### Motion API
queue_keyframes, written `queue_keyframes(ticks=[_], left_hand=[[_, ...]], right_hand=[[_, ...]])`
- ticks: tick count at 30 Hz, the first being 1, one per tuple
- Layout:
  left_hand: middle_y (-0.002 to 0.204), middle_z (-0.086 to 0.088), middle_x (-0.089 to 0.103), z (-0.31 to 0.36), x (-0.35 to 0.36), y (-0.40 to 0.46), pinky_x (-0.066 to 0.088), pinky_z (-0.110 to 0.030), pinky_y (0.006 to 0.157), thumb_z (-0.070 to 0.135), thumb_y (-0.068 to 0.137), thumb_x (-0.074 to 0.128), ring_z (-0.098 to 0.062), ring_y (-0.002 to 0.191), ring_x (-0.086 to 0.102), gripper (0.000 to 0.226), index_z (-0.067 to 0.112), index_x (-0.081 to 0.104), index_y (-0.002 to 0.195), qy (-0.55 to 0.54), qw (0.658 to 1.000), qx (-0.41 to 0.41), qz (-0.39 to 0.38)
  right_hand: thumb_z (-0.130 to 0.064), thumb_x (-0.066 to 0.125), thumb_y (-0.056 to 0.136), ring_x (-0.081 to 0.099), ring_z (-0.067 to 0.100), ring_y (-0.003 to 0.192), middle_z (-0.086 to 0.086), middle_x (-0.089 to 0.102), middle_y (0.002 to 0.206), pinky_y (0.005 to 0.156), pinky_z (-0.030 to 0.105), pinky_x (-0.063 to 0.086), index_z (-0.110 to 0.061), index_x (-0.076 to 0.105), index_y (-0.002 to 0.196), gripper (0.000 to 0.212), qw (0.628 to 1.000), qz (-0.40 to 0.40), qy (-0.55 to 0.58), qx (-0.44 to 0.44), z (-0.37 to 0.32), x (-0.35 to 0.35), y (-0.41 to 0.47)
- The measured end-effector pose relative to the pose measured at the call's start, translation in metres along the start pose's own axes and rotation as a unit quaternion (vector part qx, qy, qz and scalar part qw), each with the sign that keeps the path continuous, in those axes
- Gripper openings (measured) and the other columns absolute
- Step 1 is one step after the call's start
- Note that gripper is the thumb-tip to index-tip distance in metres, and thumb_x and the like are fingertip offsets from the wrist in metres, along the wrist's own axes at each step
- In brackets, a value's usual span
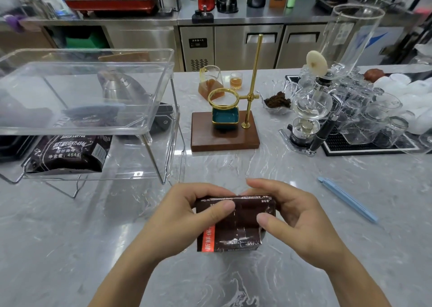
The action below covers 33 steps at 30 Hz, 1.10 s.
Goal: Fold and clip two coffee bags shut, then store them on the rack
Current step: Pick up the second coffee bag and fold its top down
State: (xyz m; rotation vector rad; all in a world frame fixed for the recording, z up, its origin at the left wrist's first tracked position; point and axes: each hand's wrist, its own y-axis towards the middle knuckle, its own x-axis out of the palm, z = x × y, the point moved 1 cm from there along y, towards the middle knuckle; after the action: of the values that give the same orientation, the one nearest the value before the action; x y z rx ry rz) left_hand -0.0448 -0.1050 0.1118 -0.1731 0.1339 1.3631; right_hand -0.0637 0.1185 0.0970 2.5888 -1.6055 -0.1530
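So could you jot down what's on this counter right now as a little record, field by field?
Left hand: pinching the folded top of the coffee bag in hand
Right hand: pinching the same fold from the other side
Second coffee bag: lying on the lower shelf of the clear rack
Blue clip: on the counter, right of the hands, untouched
Pour-over stand: behind the hands, mid-counter
Step underway: folding; not yet clipped

Your two bare hands and forearms

Your left hand [184, 215] and right hand [297, 220] wear no gloves, rings or watch; both forearms are sleeveless, entering from six o'clock, with short, plain, unpainted fingernails showing on the thumbs.
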Motion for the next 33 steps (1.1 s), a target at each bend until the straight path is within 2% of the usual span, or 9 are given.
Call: queue_keyframes(ticks=[3, 6, 9, 14, 19, 24, 28, 31, 33], left_hand=[[0.093, 0.003, 0.082, -0.004, 0.001, -0.002, 0.062, -0.033, 0.08, 0.041, 0.077, 0.076, -0.016, 0.088, 0.077, 0.027, 0.026, 0.081, 0.098, -0.007, 0.999, 0.004, 0.031], [0.089, 0.003, 0.082, -0.009, 0.006, -0.004, 0.062, -0.033, 0.077, 0.041, 0.071, 0.079, -0.015, 0.084, 0.077, 0.025, 0.03, 0.082, 0.093, -0.017, 0.997, 0.006, 0.082], [0.081, -0.002, 0.081, -0.012, 0.01, -0.006, 0.062, -0.027, 0.065, 0.033, 0.066, 0.084, -0.015, 0.074, 0.077, 0.02, 0.026, 0.083, 0.085, -0.077, 0.991, -0.011, 0.109], [0.069, -0.004, 0.077, -0.017, 0.016, -0.006, 0.056, -0.021, 0.053, 0.013, 0.069, 0.08, -0.011, 0.063, 0.073, 0.009, 0.018, 0.081, 0.076, -0.167, 0.974, -0.043, 0.145], [0.069, -0.004, 0.077, -0.014, 0.022, -0.005, 0.056, -0.02, 0.056, 0.024, 0.066, 0.088, -0.011, 0.064, 0.072, 0.01, 0.02, 0.081, 0.072, -0.166, 0.971, -0.032, 0.168], [0.071, -0.008, 0.078, -0.014, 0.024, -0.006, 0.06, -0.031, 0.062, 0.022, 0.07, 0.087, -0.019, 0.067, 0.073, 0.007, 0.021, 0.081, 0.072, -0.145, 0.971, -0.031, 0.189], [0.071, -0.009, 0.078, -0.012, 0.026, -0.006, 0.059, -0.037, 0.063, 0.026, 0.067, 0.077, -0.021, 0.068, 0.073, 0.007, 0.022, 0.08, 0.072, -0.138, 0.971, -0.03, 0.193], [0.073, -0.007, 0.078, -0.012, 0.024, -0.005, 0.059, -0.032, 0.062, 0.026, 0.069, 0.077, -0.019, 0.069, 0.073, 0.007, 0.021, 0.08, 0.074, -0.136, 0.973, -0.032, 0.183], [0.074, -0.006, 0.079, -0.011, 0.023, -0.004, 0.059, -0.028, 0.061, 0.023, 0.073, 0.081, -0.018, 0.07, 0.074, 0.004, 0.02, 0.08, 0.076, -0.139, 0.975, -0.028, 0.169]], right_hand=[[-0.022, 0.071, 0.08, 0.071, 0.022, 0.104, 0.003, 0.077, 0.108, 0.092, 0.026, 0.052, -0.025, 0.072, 0.116, 0.036, 0.999, 0.041, -0.006, 0.011, 0.0, 0.003, 0.001], [-0.03, 0.075, 0.076, 0.074, 0.015, 0.09, 0.002, 0.079, 0.095, 0.082, 0.023, 0.054, -0.027, 0.078, 0.1, 0.025, 0.996, 0.085, -0.005, 0.028, -0.001, 0.007, 0.004], [-0.026, 0.081, 0.076, 0.073, 0.009, 0.077, 0.001, 0.079, 0.083, 0.072, 0.018, 0.054, -0.026, 0.081, 0.09, 0.014, 0.994, 0.109, -0.01, 0.029, -0.001, 0.01, 0.007], [-0.025, 0.078, 0.071, 0.073, 0.01, 0.072, -0.001, 0.079, 0.077, 0.07, 0.02, 0.056, -0.023, 0.081, 0.087, 0.017, 0.992, 0.119, -0.013, 0.034, -0.003, 0.014, 0.009], [-0.026, 0.077, 0.069, 0.072, 0.009, 0.067, -0.001, 0.078, 0.071, 0.066, 0.021, 0.056, -0.022, 0.081, 0.082, 0.014, 0.99, 0.131, -0.017, 0.041, -0.001, 0.012, 0.01], [-0.025, 0.076, 0.07, 0.072, 0.009, 0.065, -0.001, 0.078, 0.07, 0.065, 0.021, 0.056, -0.022, 0.08, 0.08, 0.012, 0.989, 0.14, -0.021, 0.049, -0.001, 0.013, 0.01], [-0.005, 0.078, 0.079, 0.071, 0.011, 0.066, 0.003, 0.078, 0.071, 0.066, 0.023, 0.057, -0.018, 0.08, 0.081, 0.013, 0.988, 0.139, -0.03, 0.053, 0.0, 0.013, 0.011], [-0.015, 0.079, 0.079, 0.069, 0.011, 0.067, 0.006, 0.076, 0.074, 0.066, 0.021, 0.055, -0.017, 0.078, 0.083, 0.005, 0.991, 0.123, -0.023, 0.048, -0.003, 0.013, 0.01], [-0.02, 0.082, 0.078, 0.068, 0.01, 0.068, 0.004, 0.076, 0.076, 0.067, 0.021, 0.055, -0.019, 0.078, 0.085, 0.009, 0.991, 0.121, -0.026, 0.051, -0.005, 0.015, 0.011]])
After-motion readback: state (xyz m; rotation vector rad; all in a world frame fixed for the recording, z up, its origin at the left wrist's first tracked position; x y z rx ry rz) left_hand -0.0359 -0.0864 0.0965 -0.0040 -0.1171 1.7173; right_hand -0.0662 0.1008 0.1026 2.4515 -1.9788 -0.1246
